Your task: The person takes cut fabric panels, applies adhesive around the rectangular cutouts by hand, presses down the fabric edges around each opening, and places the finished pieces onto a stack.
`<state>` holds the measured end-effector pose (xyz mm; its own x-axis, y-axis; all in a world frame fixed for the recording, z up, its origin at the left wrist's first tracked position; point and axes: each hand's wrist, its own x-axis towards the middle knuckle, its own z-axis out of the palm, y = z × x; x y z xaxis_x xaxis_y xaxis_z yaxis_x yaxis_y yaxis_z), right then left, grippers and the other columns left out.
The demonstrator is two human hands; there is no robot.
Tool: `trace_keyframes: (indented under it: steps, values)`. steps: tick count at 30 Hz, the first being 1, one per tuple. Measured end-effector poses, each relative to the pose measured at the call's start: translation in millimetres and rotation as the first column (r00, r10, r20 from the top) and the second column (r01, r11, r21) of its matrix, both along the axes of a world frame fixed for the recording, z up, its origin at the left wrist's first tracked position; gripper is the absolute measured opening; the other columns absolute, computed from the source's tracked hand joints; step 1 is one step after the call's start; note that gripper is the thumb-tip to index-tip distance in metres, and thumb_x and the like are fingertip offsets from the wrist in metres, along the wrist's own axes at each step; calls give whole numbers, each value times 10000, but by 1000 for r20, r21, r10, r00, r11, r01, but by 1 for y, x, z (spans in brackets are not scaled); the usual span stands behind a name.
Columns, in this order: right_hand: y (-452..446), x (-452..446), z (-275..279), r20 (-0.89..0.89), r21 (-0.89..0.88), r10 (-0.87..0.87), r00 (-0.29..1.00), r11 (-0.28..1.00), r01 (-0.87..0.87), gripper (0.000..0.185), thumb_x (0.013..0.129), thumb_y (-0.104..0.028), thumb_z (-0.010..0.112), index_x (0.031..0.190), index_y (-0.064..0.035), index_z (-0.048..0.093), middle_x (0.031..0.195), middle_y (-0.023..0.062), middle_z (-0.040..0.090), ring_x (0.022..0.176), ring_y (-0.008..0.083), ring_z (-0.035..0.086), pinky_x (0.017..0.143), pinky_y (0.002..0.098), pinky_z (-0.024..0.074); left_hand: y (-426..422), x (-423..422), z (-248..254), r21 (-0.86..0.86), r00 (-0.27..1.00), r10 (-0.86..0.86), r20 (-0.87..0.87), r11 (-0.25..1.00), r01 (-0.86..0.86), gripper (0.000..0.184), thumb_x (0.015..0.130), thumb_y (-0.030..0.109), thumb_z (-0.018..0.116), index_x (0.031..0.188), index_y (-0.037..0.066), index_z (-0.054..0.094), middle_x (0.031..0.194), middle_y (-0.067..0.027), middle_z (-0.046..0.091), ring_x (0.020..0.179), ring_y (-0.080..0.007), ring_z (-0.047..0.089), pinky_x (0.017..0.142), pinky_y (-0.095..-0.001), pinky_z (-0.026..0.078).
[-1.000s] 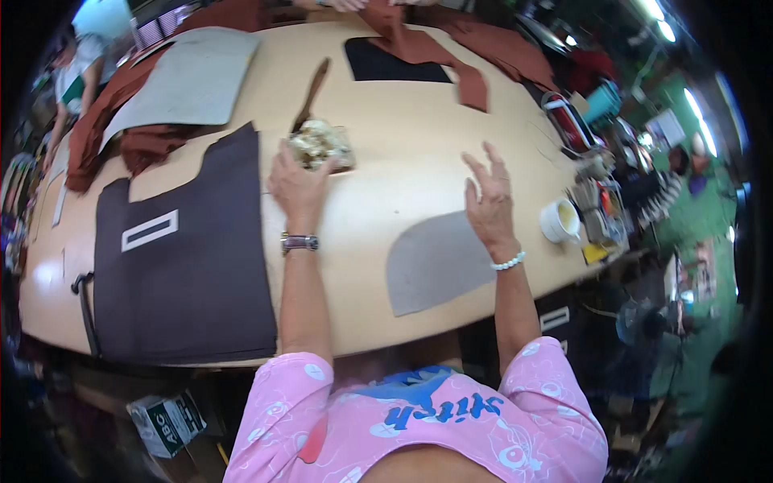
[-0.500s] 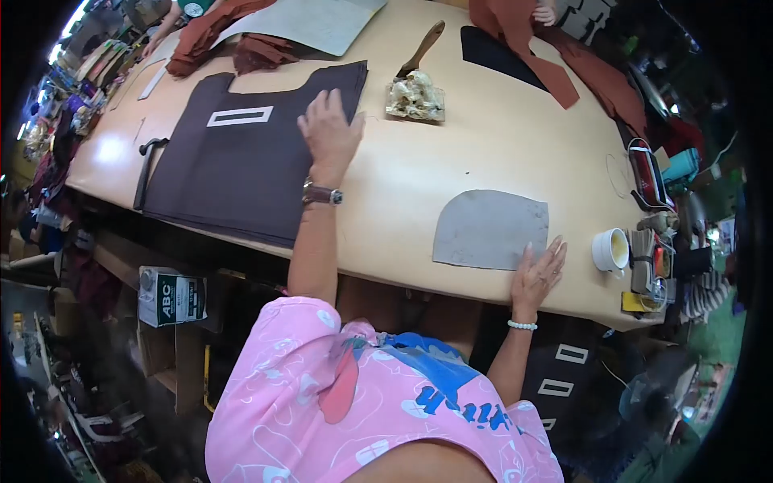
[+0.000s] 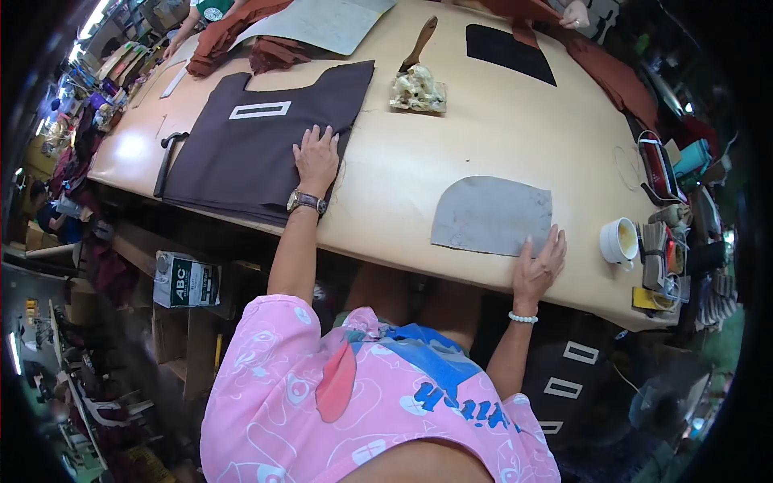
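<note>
My left hand [image 3: 316, 161] lies flat with spread fingers on the right part of a stack of dark brown cloth pieces [image 3: 233, 149]. A white rectangular frame mark [image 3: 260, 110] shows near the top of the stack. My right hand [image 3: 538, 264] rests at the lower right corner of a grey rounded template [image 3: 493, 213], fingers apart, near the table's front edge. Between and beyond my hands, a brush [image 3: 420, 43] leans on a block coated with pale paste [image 3: 419, 90].
A white cup [image 3: 618, 241] stands at the right, beside small tools. A black piece [image 3: 511, 55], reddish-brown cloth [image 3: 616, 76] and a large pale sheet [image 3: 318, 26] lie farther back. A dark bar tool [image 3: 167, 165] is left of the stack. Co-workers' hands [image 3: 575, 14] show at the far side.
My left hand has come back from the paste block onto the dark stack and moved down it. My right hand has lowered to the grey template's corner. The far reddish cloth has been drawn off the black piece.
</note>
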<state>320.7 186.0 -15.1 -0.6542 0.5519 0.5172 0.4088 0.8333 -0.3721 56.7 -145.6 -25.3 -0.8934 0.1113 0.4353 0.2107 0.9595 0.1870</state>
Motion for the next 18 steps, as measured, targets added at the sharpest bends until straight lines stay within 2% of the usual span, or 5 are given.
trace_keyframes:
  steps: [5,7,10,12,18]
  values:
    - [-5,2,7,-98,30,49,994,998,-47,533,878,-249,551,1314,15,394,1350,219,384,1220,376,390,1014,485,284,3,26,52,528,978,-153,144,847,55,389,940,314,442,1129,13,602,1129,-190,604,1074,-333,565,927,-390,429]
    - [-24,-2,16,-230,-172,208,951,953,-250,528,875,-238,565,1303,24,401,1322,222,416,1159,340,457,970,446,349,11,59,72,609,970,-231,79,781,136,373,940,292,463,1119,-3,601,1106,-202,611,1044,-339,584,903,-336,448]
    - [-77,-18,54,-356,-651,367,859,562,-510,627,859,-236,604,1342,52,326,1203,215,524,964,256,582,799,361,476,30,104,82,665,919,-393,9,689,288,312,927,212,506,1112,-20,602,1137,-220,588,1088,-331,563,928,-340,438]
    - [-99,-43,63,-321,-790,454,831,356,-499,802,823,-247,649,1391,74,182,1096,196,592,826,209,610,672,342,501,43,130,79,649,888,-460,8,678,345,312,930,205,495,1115,-22,601,1157,-214,581,1096,-336,554,935,-350,433]
    - [-97,-95,59,-217,-714,394,893,560,-420,938,769,-205,679,1401,84,50,1071,328,565,947,363,602,786,385,485,75,179,59,536,783,-618,74,687,491,325,940,201,479,1147,-28,579,1224,-193,551,1188,-337,484,1006,-380,362]
